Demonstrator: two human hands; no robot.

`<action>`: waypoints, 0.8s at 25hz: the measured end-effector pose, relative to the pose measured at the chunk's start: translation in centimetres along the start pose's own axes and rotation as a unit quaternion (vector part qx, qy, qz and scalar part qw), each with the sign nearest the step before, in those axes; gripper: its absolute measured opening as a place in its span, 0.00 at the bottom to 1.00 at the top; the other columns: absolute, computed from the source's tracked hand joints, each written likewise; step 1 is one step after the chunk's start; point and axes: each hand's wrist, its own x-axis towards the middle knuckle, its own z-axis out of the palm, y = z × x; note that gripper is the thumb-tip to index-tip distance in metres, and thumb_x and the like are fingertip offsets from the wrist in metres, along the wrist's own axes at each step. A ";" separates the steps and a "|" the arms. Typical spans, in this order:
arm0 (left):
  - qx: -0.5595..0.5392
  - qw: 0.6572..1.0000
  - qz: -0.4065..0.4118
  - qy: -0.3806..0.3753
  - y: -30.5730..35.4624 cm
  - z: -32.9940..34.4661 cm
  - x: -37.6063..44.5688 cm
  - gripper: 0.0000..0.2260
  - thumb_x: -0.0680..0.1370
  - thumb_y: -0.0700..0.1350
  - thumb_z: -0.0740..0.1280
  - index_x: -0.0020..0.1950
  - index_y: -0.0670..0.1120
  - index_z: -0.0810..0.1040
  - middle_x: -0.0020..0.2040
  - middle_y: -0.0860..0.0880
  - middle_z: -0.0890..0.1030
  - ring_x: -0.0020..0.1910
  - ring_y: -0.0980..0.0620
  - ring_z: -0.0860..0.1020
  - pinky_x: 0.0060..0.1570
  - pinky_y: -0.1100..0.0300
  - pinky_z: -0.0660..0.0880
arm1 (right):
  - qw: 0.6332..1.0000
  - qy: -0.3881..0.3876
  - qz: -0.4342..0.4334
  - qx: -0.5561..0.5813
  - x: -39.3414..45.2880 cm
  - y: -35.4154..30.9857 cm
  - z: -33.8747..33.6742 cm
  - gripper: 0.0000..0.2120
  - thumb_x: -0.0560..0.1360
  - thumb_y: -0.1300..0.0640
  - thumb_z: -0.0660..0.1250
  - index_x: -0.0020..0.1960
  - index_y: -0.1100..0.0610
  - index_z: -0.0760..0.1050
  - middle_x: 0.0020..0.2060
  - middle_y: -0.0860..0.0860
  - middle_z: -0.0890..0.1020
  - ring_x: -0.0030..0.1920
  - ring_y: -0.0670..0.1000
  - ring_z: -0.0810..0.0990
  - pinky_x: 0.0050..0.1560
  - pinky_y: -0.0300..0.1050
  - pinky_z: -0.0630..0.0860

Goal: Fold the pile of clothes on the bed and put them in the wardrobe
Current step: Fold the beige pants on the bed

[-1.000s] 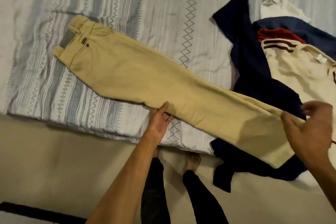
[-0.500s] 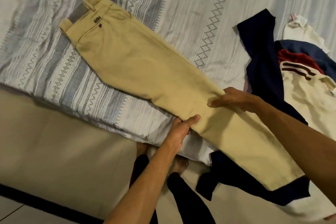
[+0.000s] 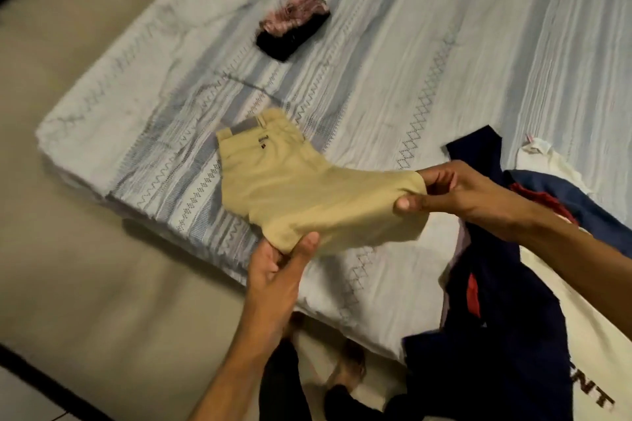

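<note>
Bed (image 3: 444,27) with striped sheet — folded tan trousers (image 3: 307,191) raised just above it. Left hand (image 3: 277,277) pinches the near corner; right hand (image 3: 455,191) grips the far corner. Clothes pile (image 3: 513,284) at right.

We see tan trousers (image 3: 301,188) with a grey inner waistband, on a bedsheet (image 3: 444,44) of white and pale blue stripes with zigzag and diamond bands. The small bundle (image 3: 292,29) is black and pink; the pile (image 3: 533,284) mixes navy, red and cream.

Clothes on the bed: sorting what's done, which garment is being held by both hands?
The tan trousers, gripped by the left hand and right hand; the others lie untouched.
</note>
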 end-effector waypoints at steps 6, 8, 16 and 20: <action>0.151 0.973 0.172 -0.029 20.3 -2.9 -2.5 0.13 0.78 0.54 0.74 0.62 0.54 0.81 0.57 0.55 0.87 0.60 0.53 0.84 0.56 0.59 0.82 | 0.975 0.084 -0.203 0.014 -5.5 -17.1 1.6 0.10 0.76 0.63 0.72 0.57 0.62 0.85 0.51 0.59 0.88 0.54 0.59 0.87 0.55 0.48 0.84; 0.175 0.958 0.220 -0.061 25.0 -2.5 -4.0 0.20 0.76 0.52 0.78 0.66 0.54 0.77 0.61 0.54 0.85 0.63 0.53 0.83 0.59 0.56 0.81 | 0.964 0.109 -0.243 0.020 -8.2 -21.5 1.7 0.09 0.76 0.62 0.72 0.55 0.58 0.87 0.50 0.57 0.88 0.52 0.56 0.88 0.51 0.44 0.83; 0.126 0.964 0.167 -0.163 33.1 3.3 0.6 0.21 0.78 0.40 0.75 0.70 0.46 0.76 0.62 0.49 0.85 0.62 0.50 0.84 0.59 0.54 0.82 | 0.945 0.197 -0.252 0.070 -10.5 -27.6 -0.6 0.10 0.83 0.56 0.66 0.62 0.59 0.80 0.51 0.51 0.86 0.51 0.52 0.85 0.51 0.49 0.80; 0.100 0.979 0.049 -0.168 28.0 5.8 12.4 0.19 0.78 0.38 0.75 0.68 0.41 0.79 0.58 0.46 0.87 0.57 0.49 0.86 0.55 0.57 0.83 | 0.953 0.226 -0.161 0.124 -0.6 -20.7 -4.1 0.21 0.79 0.58 0.72 0.70 0.56 0.74 0.58 0.51 0.85 0.57 0.54 0.85 0.55 0.53 0.80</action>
